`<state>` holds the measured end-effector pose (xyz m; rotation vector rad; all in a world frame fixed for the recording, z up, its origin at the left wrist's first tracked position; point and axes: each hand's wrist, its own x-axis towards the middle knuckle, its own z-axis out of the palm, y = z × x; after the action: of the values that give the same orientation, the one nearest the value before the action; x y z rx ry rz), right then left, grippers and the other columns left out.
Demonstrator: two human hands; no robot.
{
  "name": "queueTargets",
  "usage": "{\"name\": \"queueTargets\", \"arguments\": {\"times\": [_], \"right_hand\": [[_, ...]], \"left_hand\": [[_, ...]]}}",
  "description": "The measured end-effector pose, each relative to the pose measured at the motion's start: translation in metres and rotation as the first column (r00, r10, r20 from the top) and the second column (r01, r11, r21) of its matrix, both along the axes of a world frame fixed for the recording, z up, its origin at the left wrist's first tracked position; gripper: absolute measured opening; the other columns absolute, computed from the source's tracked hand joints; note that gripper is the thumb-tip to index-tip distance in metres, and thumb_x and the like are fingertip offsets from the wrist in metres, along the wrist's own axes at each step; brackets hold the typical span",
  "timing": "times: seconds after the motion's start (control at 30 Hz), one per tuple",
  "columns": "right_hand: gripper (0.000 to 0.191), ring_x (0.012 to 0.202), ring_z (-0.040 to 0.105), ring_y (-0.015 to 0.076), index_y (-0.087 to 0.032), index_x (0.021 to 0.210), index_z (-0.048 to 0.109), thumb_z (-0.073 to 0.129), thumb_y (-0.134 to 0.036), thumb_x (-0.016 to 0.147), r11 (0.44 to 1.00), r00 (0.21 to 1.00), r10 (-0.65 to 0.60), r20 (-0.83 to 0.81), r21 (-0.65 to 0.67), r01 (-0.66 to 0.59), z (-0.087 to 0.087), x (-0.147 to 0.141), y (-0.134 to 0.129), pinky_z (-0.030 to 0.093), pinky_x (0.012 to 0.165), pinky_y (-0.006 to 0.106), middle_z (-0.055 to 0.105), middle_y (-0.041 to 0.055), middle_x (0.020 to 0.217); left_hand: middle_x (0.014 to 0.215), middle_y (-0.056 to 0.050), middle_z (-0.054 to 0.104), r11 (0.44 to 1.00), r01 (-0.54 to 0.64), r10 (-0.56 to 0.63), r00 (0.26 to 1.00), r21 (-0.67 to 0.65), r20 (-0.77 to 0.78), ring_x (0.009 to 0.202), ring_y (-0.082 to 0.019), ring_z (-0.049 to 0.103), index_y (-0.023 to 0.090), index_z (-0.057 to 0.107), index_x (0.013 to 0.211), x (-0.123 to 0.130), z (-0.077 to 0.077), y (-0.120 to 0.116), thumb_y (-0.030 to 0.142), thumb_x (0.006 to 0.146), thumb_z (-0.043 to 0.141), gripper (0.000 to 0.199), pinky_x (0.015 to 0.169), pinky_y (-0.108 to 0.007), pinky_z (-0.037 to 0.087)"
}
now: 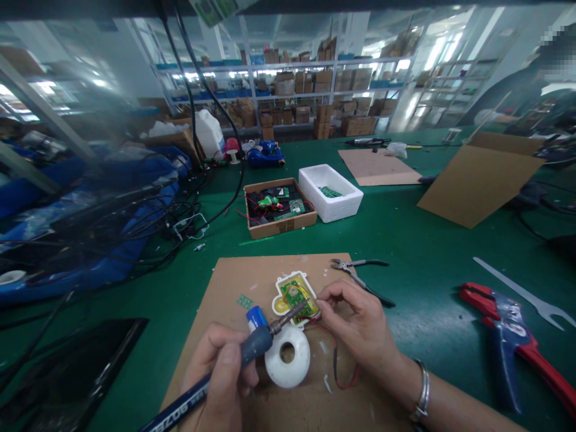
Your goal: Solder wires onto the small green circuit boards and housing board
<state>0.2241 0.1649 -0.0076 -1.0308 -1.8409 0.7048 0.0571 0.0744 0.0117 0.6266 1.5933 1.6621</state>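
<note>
My left hand is closed around the handle of a soldering iron, whose metal tip reaches over a small green circuit board. The board sits in a white-edged housing with a round lobe. At the board's right edge, my right hand pinches a thin wire, largely hidden by the fingertips. Red and black leads run from the board below that hand. Just below the housing lies a white ring-shaped spool, with a blue cylinder beside it. Everything rests on a brown cardboard sheet.
Diagonal cutters lie by the sheet's right edge. Farther right are red-and-blue pliers and a wrench. Behind stand a carton of electronic parts and a white foam box. Black cables hang at left. A person is at far right.
</note>
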Motion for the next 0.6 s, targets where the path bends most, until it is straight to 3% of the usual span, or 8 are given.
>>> {"name": "queueTargets", "arguments": {"times": [0.6], "right_hand": [[0.009, 0.062, 0.056, 0.0111, -0.018, 0.072, 0.060, 0.061, -0.012, 0.078, 1.000, 1.000, 0.000, 0.007, -0.019, 0.000, -0.0013, 0.0013, 0.0001, 0.045, 0.058, 0.022, 0.061, -0.0017, 0.066]], "left_hand": [[0.042, 0.006, 0.051, 1.000, 0.014, -0.014, 1.000, 0.006, -0.006, 0.040, -0.006, 0.038, 0.021, 0.055, 0.071, -0.0015, -0.0017, 0.0002, 0.052, 0.074, 0.061, 0.032, 0.041, -0.014, 0.029]]}}
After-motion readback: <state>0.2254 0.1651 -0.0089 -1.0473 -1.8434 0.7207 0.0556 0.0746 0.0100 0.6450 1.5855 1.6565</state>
